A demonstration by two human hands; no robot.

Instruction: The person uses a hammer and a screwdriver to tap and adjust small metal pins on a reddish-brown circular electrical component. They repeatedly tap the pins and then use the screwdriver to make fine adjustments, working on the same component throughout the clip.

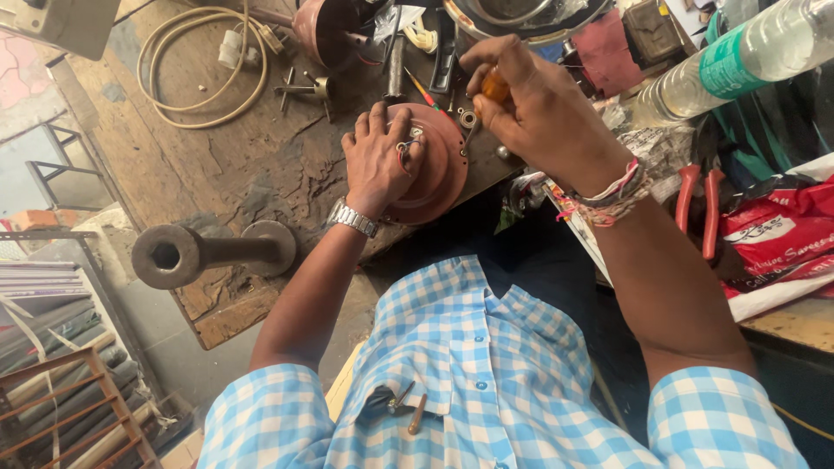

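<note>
A round reddish-brown motor cover (439,165) lies flat at the near edge of the worn wooden table (252,165), and everything else is placed from it. The left hand (380,156) rests on the cover's left side, fingers spread over the rim and the thumb and forefinger pinching a small red-and-metal part near the centre; a steel wristwatch (351,217) sits on that wrist. The right hand (530,100) hovers just above the cover's far right edge, closed around the orange handle of a screwdriver (493,87) whose shaft slants down to the cover's face. A small bearing ring (468,118) lies just beyond the cover's far rim. Well to the left of the cover a coil of cream cable (204,65) lies on the table, and nearer the person on that side a heavy iron flanged pipe (204,254) lies on its side. To the right of the cover, red-handled pliers (699,208) rest beside a red printed bag (777,239), with a clear plastic bottle (738,61) farther off.
</note>
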